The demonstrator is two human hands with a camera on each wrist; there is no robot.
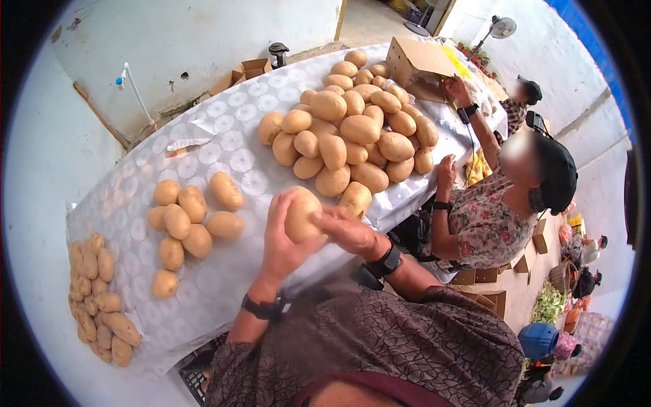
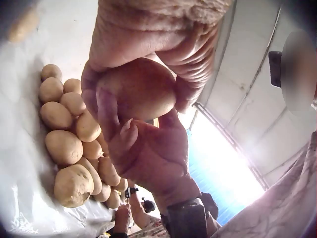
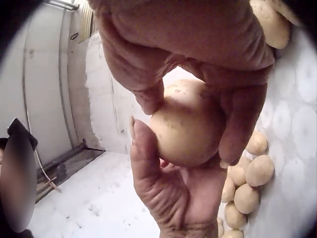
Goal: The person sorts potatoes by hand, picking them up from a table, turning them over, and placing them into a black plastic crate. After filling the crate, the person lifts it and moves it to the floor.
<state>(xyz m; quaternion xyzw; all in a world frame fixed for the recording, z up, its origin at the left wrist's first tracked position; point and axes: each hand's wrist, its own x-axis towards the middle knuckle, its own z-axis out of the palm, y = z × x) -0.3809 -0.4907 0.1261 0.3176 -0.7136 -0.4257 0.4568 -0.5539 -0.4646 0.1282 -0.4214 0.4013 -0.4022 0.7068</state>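
One large pale potato is held up between both hands, over the near edge of the table. My left hand grips it from the left, fingers and thumb curled round its side. From the right, my right hand holds the same potato with fingers and thumb bent against it. In the right wrist view the potato shows small brown specks on its skin. Just beyond the hands, another potato lies at the front of a big heap of potatoes.
A loose group of several potatoes lies left of the hands, and a further pile at the table's far left end. A patterned cloth covers the table. To the right, another person reaches toward a cardboard box.
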